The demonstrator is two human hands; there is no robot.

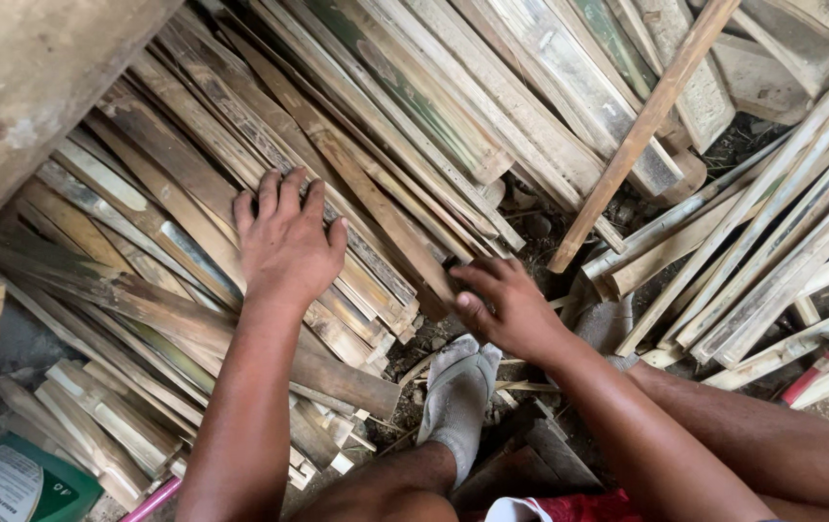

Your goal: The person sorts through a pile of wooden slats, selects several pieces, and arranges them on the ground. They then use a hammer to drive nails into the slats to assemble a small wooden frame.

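- Two bare hands work over a heap of split bamboo slats (192,222) that fans out across the ground.
- Left hand (286,242) lies palm down on the heap, fingers spread and flat, pressing on the slats without closing round any of them.
- Right hand (503,307) sits just to the right of the left, at the lower end of the heap, its fingers curled round the tip of one brown bamboo slat (376,208) that runs up and away to the left; the thumb is tucked under it.
- Just below the right hand, a foot in a grey sock (457,396) rests on the littered ground, touching the hand's wrist side.
- Above and to the right of the right hand, a long squared wooden stick (642,135) leans diagonally across paler slats.
- Farther right, a second bundle of pale bamboo strips (772,261) slants away, well apart from both hands.
- Far right and low, a red-handled tool (815,372) lies among those strips.
- Below the left forearm, at the lower left corner, a green can (18,483) stands beside a pink rod (149,501).
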